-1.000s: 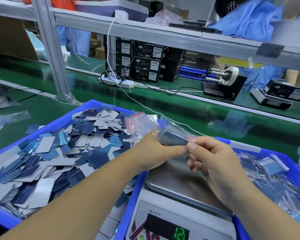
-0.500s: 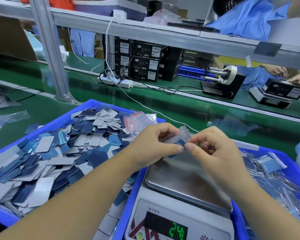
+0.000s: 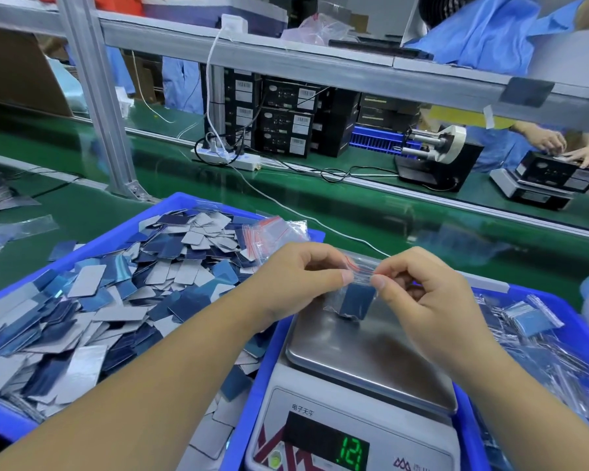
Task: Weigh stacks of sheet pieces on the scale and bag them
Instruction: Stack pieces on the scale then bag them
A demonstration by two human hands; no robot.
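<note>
Green table (image 3: 371, 212) runs across a factory line w/ a metal shelf rail (image 3: 320, 68) overhead. One scale (image 3: 354, 402) sits up front; its panel reads "电子天平", green digits show "121". Two blue bins: left bin (image 3: 170, 212) heaped w/ loose blue and grey sheet pieces (image 3: 123, 300), too many to count; right bin (image 3: 555, 300) holds filled bags (image 3: 531, 317). Left hand (image 3: 296, 280) and right hand (image 3: 419, 297) both pinch the red zip strip of one clear bag (image 3: 354, 300), a dark blue stack inside, its bottom at the scale pan. Spare red-strip bags (image 3: 272, 232) lie on the left pile. Black boxes (image 3: 283, 120) behind carry barcode labels, not legible.
</note>
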